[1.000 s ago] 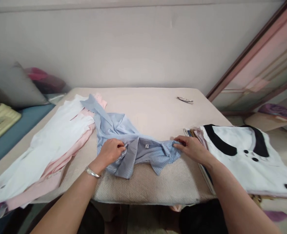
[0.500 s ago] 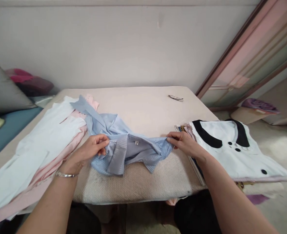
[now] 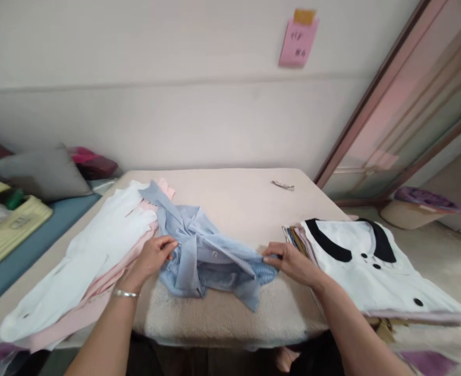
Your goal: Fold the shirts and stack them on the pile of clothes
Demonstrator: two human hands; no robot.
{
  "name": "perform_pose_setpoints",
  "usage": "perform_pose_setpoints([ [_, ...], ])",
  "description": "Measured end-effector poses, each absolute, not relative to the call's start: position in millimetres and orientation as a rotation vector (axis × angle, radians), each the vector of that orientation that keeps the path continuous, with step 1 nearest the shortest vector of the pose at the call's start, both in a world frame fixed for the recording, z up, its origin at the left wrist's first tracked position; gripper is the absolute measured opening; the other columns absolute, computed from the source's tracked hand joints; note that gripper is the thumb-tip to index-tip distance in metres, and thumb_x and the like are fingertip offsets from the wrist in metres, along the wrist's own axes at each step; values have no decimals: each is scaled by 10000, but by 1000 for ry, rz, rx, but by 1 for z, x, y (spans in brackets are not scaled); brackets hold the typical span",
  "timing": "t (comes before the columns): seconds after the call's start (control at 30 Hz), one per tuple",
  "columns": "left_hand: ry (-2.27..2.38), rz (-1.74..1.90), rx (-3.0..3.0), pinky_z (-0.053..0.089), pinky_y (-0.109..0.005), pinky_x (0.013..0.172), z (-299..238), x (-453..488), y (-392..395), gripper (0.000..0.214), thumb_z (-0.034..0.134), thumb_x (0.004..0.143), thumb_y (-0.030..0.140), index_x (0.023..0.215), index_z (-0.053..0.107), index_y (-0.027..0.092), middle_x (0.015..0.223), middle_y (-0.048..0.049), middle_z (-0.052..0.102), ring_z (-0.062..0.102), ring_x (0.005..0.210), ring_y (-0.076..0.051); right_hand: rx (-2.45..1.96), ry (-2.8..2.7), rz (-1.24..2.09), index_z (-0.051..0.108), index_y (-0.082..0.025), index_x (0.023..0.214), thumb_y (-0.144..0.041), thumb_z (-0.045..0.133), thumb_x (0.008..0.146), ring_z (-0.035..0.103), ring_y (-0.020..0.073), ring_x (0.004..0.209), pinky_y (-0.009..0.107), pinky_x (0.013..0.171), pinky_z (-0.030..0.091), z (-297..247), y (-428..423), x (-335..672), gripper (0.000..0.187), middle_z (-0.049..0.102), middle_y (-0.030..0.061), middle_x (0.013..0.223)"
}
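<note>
A crumpled light blue striped shirt (image 3: 203,250) lies on the beige padded table (image 3: 230,198) in front of me. My left hand (image 3: 154,256), a silver bangle on its wrist, pinches the shirt's left side near the collar. My right hand (image 3: 289,262) grips the shirt's right edge, fingers closed on the cloth. The shirt is stretched between the two hands, one sleeve trailing toward the far left.
A white garment over a pink one (image 3: 85,261) lies on the table's left. A stack of folded clothes topped by a white top with a black collar (image 3: 367,261) sits at right. A small metal clip (image 3: 282,184) lies far back. Cushions (image 3: 38,172) rest at left.
My view has tilted up, and a pink note on the wall now shows. Both hands keep hold of the blue shirt, and its collar has turned over toward the left.
</note>
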State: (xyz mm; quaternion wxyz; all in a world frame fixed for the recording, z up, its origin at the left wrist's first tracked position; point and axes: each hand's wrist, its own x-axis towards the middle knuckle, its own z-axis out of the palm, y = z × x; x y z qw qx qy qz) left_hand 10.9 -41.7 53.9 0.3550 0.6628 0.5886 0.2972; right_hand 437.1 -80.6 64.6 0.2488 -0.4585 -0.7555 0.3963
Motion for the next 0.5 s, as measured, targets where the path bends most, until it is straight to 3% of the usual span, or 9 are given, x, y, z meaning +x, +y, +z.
perform_pose_setpoints([
  [0.07, 1571, 900, 1743, 450, -268, 622, 57, 10, -62, 351, 579, 884, 514, 787, 682, 192, 652, 3, 643, 617, 601, -166, -1273, -2058, 1012, 607, -192, 705, -537, 537, 974, 496, 158, 717, 292, 679, 379, 68, -95, 430, 443, 538, 3, 736],
  [0.2, 1622, 1079, 1861, 446, -265, 642, 92, 4, -109, 342, 521, 930, 482, 774, 651, 208, 644, 15, 624, 605, 603, -160, -1270, -1963, 949, 502, -205, 681, -575, 481, 993, 350, 134, 650, 275, 600, 288, 106, -122, 419, 484, 371, -36, 658],
  [0.33, 1793, 1345, 2003, 430, -259, 653, 187, -7, -154, 309, 470, 974, 466, 849, 624, 229, 653, 23, 630, 603, 629, -163, -1156, -1946, 773, 506, -206, 694, -585, 492, 987, 362, 139, 674, 273, 606, 309, 206, -151, 407, 480, 402, -21, 694],
  [0.5, 2011, 1675, 2125, 418, -268, 659, 332, -21, -195, 258, 462, 982, 441, 896, 602, 242, 635, 22, 641, 616, 636, -176, -1103, -1911, 313, 587, -213, 736, -544, 536, 972, 434, 153, 677, 273, 581, 328, 357, -185, 385, 410, 479, -3, 699],
])
